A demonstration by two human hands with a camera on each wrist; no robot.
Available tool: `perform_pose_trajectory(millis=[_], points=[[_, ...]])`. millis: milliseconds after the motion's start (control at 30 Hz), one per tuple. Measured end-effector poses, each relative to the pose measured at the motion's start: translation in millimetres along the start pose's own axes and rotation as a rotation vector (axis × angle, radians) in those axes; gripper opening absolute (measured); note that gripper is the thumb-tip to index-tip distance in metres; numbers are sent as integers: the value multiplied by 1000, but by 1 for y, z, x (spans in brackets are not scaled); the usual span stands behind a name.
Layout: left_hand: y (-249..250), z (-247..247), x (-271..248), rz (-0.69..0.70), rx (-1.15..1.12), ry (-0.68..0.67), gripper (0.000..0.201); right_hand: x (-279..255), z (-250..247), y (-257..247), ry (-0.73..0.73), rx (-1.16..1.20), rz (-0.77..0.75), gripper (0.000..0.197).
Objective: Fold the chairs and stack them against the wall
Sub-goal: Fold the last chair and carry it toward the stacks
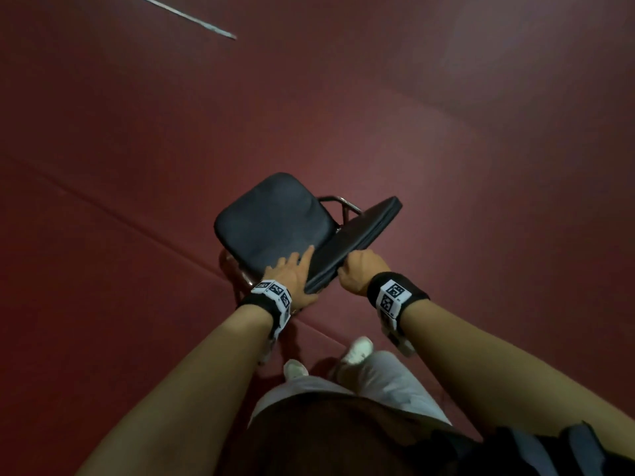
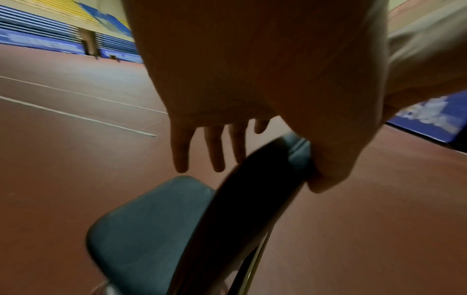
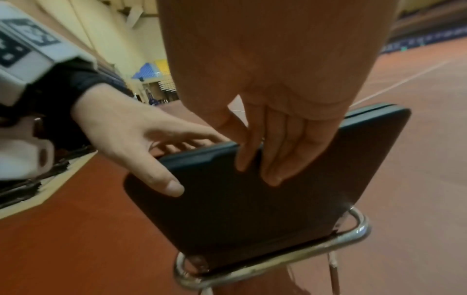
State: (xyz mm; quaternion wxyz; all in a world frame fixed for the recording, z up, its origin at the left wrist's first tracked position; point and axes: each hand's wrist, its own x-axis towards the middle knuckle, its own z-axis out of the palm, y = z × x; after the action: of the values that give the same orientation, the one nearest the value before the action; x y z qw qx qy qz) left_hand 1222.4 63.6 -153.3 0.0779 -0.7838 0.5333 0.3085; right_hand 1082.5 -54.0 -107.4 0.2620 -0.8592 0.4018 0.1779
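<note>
Right hand (image 1: 359,271) over padded black backrest (image 1: 360,231)

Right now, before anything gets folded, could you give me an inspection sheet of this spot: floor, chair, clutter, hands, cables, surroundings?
Surface: dark red sports floor with a painted white line.
Job's things: one chair, seat down, not folded; backrest upright; chrome frame.
Clutter: nothing seen.
Grippers: left hand holds the backrest's top corner, thumb behind; right hand grips its top edge.
Cables: nothing seen.
Surroundings: blue stands and cream wall, both well away from the chair.
</note>
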Motion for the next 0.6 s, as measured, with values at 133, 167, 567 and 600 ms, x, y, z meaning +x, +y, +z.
perform_pose_trajectory(millis=[133, 167, 567, 600], points=[[-9, -29, 38, 131, -21, 73, 79, 26, -14, -14, 86, 80, -72, 24], [-18, -41, 49, 120, -54, 70, 72, 39, -14, -19, 114, 142, -107, 21], [-195, -143, 158, -333, -250, -52, 76, 154, 87, -37, -238, 300, 410, 50], [-202, -146, 167, -329, -259, -63, 74, 155, 94, -33, -244, 302, 476, 50]])
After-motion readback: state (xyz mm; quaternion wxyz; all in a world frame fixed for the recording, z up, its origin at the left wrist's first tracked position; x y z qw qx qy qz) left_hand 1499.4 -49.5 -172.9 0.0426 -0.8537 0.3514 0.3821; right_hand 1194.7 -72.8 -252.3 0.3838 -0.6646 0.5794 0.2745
